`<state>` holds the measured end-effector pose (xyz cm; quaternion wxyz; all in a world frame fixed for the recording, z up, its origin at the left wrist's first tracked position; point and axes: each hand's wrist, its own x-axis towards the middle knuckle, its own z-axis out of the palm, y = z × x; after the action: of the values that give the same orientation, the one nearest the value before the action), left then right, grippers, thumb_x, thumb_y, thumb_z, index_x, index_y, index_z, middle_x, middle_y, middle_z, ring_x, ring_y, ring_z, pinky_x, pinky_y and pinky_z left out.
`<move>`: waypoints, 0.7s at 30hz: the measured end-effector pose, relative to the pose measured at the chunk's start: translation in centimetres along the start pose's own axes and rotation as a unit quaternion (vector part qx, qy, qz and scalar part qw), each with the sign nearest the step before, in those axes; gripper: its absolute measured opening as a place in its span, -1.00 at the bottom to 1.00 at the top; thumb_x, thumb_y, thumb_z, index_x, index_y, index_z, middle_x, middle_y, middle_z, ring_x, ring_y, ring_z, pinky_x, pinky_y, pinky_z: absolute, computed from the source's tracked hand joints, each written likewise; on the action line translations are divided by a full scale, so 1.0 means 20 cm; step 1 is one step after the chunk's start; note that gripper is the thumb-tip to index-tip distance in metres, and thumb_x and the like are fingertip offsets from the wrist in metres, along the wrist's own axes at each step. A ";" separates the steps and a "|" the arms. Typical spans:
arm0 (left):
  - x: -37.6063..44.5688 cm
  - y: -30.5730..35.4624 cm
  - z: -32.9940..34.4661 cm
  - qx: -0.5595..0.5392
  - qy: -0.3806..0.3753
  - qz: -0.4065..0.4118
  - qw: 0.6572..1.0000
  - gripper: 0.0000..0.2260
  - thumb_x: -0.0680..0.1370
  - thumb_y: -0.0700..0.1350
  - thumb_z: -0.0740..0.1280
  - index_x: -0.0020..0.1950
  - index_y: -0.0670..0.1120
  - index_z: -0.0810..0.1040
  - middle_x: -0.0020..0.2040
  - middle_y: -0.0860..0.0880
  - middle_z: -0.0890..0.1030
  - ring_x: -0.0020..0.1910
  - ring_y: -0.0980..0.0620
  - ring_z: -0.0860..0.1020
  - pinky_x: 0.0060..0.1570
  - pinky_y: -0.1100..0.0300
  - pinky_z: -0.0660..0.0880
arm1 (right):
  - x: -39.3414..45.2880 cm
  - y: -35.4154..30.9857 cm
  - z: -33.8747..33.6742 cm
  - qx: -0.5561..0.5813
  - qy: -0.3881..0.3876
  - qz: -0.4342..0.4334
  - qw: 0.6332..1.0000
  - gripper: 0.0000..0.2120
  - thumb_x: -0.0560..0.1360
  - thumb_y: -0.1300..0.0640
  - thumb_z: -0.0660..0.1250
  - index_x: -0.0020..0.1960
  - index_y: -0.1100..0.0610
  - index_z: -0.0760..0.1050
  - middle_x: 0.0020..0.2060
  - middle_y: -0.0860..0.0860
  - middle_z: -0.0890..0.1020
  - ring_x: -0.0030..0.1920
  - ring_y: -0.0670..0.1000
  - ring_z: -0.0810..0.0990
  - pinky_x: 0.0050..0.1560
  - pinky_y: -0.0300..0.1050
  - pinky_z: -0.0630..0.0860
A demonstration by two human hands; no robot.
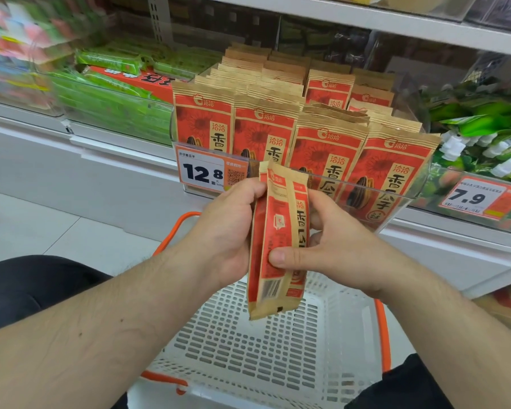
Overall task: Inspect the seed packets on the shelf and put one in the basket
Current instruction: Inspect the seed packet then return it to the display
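Observation:
A red and tan seed packet [275,231] is held upright between both hands, edge toward me, above the white basket [248,349]. My left hand [227,231] grips its left side near the top. My right hand [337,249] pinches its right side, thumb across the front near the middle. Rows of matching seed packets [325,149] stand in a clear bin [396,208] on the shelf just behind. The basket has orange handles and sits low in front of me, with nothing visible inside it.
A price tag reading 12.8 [202,171] hangs on the bin's front left, another reading 7.9 [472,199] at the right. Green packaged goods [112,95] fill the bin to the left, and more green items [481,134] lie right. A white shelf ledge [101,149] runs below.

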<state>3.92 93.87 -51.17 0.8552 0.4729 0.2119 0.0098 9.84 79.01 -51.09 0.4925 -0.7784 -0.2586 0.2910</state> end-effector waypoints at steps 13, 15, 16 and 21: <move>-0.02 -0.03 0.00 0.045 0.045 0.142 0.988 -0.91 0.63 -0.22 0.28 -0.02 -0.17 0.56 -0.17 -0.15 0.70 -0.25 -0.06 0.67 -0.23 0.00 0.64 | 0.02 -0.01 0.01 0.017 0.150 0.008 0.988 -0.88 0.55 0.01 0.38 -0.03 0.05 0.64 -0.35 -0.03 0.70 -0.49 -0.14 0.54 -0.47 -0.25 0.42; -0.02 -0.02 0.00 0.041 0.049 0.129 0.990 -0.91 0.62 -0.19 0.30 0.02 -0.19 0.58 -0.18 -0.14 0.70 -0.29 -0.04 0.67 -0.32 0.08 0.63 | 0.03 -0.02 0.01 0.008 0.169 0.004 0.986 -0.73 0.61 -0.01 0.29 -0.18 0.10 0.61 -0.46 0.01 0.63 -0.53 -0.07 0.50 -0.48 -0.18 0.42; -0.02 -0.01 -0.01 0.043 0.050 0.122 0.990 -0.89 0.62 -0.18 0.31 0.04 -0.20 0.59 -0.17 -0.14 0.71 -0.30 -0.02 0.67 -0.35 0.12 0.61 | 0.03 -0.02 0.01 0.005 0.179 0.002 0.984 -0.67 0.62 0.00 0.27 -0.23 0.13 0.59 -0.49 0.02 0.61 -0.54 -0.06 0.49 -0.49 -0.19 0.41; -0.01 0.00 -0.03 0.075 0.044 0.089 0.992 -0.82 0.59 -0.10 0.36 0.11 -0.14 0.66 -0.07 -0.10 0.73 -0.17 -0.03 0.69 -0.14 0.05 0.63 | 0.03 -0.02 0.00 -0.002 0.203 -0.017 0.979 -0.60 0.63 0.04 0.27 -0.34 0.17 0.56 -0.55 0.01 0.56 -0.56 -0.08 0.46 -0.51 -0.27 0.38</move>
<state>3.52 94.40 -51.39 0.8032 0.5514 0.2064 0.0903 10.24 79.48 -50.82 0.5380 -0.8177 -0.1671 0.1184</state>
